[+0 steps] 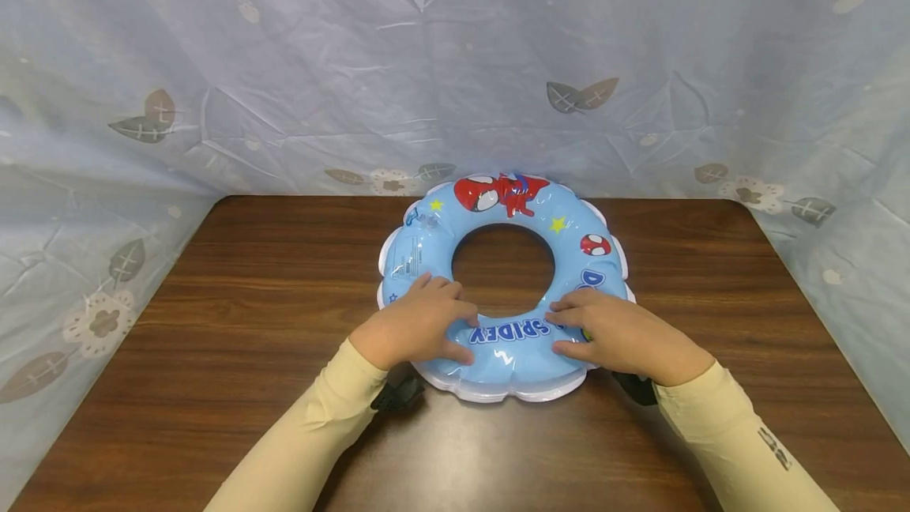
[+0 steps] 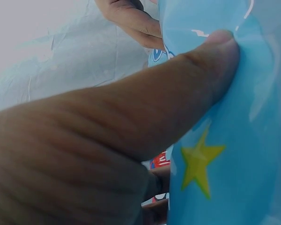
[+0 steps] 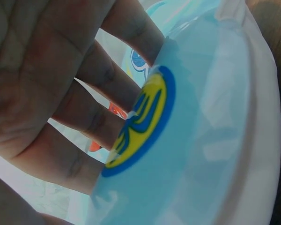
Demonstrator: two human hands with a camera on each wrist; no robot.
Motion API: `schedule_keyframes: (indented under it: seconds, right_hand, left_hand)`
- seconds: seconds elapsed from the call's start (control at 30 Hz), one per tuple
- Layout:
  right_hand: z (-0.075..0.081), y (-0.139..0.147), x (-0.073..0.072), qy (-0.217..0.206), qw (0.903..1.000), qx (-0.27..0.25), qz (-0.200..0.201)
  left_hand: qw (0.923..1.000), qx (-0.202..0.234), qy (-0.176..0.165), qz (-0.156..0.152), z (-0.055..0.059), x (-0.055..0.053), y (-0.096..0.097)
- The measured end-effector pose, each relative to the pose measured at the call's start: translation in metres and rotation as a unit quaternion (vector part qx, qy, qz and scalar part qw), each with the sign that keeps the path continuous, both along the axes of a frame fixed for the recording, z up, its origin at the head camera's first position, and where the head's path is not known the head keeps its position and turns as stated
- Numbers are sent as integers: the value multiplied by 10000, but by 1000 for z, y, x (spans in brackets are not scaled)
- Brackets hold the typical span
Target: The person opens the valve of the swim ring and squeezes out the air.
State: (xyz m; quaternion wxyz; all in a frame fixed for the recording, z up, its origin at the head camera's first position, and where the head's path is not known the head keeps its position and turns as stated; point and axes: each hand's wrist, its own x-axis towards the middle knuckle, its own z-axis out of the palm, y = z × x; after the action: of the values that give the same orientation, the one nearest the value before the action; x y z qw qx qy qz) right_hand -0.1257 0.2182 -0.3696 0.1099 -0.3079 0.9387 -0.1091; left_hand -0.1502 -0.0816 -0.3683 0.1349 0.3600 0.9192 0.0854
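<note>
A light-blue inflatable swim ring (image 1: 508,366) with a white scalloped edge lies flat on the table, printed with red cartoon figures, stars and "SPIDEY" lettering. My left hand (image 1: 419,321) rests on its near left part, fingers spread and loosely bent. In the left wrist view the thumb (image 2: 220,51) presses the blue vinyl above a yellow star (image 2: 201,164). On the near right part lies my right hand (image 1: 626,330), fingers apart. The right wrist view has its fingertips touching the ring beside a yellow-and-blue spider emblem (image 3: 145,122). Some left fingers are hidden behind the ring in that wrist's view.
The brown wood-grain table (image 1: 284,275) extends around the ring on all sides. A pale patterned curtain (image 1: 426,62) hangs behind the table's far edge and along both sides. A clear valve (image 1: 426,220) sits on the ring's far left.
</note>
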Motion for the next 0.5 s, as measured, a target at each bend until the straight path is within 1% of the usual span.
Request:
schedule_keyframes:
  seconds: [0.5]
  right_hand:
    - [1,-1,1,-49,10000,-19,-27]
  left_hand:
    - [10000,-7,63,-6,-2,0,1]
